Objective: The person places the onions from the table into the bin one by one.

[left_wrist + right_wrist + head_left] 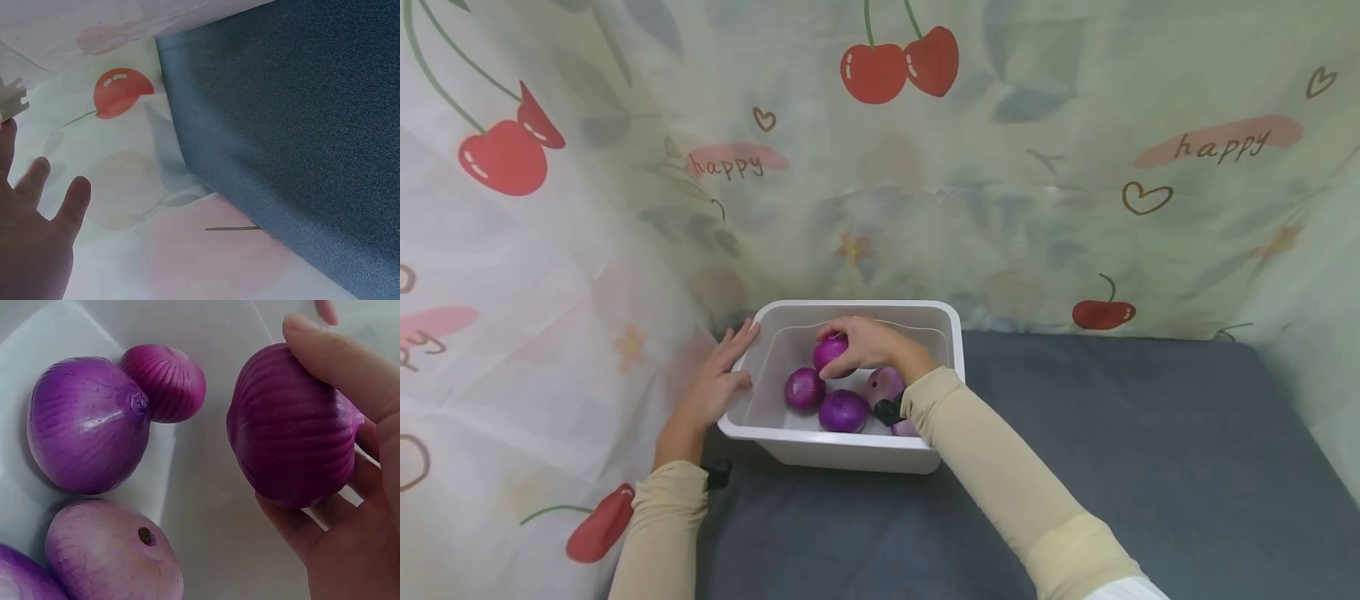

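Note:
A white plastic bin (850,454) holds several purple onions. My right hand (872,342) reaches into it and grips a dark purple onion (294,428), thumb on one side and fingers round the other. Beside that lie a small magenta onion (165,384), a larger violet onion (87,425) and a pale pinkish onion (115,553) with a dark spot. Another violet onion (22,578) is cut off by the frame. At the bin's left rim, my left hand (711,387) rests with its fingers fairly straight and spread, holding no onion.
The bin stands on a dark grey table surface (1112,450), near its back left corner. Printed cloth with cherries (898,71) hangs behind and on both sides. A dark wrist strap (718,475) sits on the left sleeve.

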A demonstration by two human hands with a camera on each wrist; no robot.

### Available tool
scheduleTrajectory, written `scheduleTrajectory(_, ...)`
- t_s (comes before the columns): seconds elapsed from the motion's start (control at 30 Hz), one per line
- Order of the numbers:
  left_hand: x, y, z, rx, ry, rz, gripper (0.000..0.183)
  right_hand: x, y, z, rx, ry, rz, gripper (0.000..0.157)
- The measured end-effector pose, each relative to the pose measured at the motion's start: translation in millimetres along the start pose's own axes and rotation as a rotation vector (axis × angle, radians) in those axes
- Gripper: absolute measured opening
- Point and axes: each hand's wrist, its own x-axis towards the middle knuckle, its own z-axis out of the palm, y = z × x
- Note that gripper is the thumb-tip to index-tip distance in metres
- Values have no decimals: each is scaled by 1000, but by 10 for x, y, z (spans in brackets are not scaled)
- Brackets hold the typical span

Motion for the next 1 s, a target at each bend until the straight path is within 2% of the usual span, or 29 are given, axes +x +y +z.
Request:
scheduleTrajectory(0.3, -3, 32, -23, 17, 11, 9, 78, 3, -4, -44, 52, 18, -5, 69)
scheduleTrajectory(0.53, 9, 49, -15, -3, -2, 17, 78, -9, 23, -89, 56, 41, -25, 68)
scheduleTrajectory(0.73, 2, 24, -11, 53, -8, 19, 77, -36, 9, -98, 51, 24, -38, 63)
scheduleTrajectory(0.87, 2, 32, -40, 158, -4, 63, 74, -50, -71, -140, 44, 47, -68, 56)
scheduleTrajectory(1.0, -22, 71, -97, 343, 19, 96, 63, -119, -218, -225, -3, 36, -126, 53)
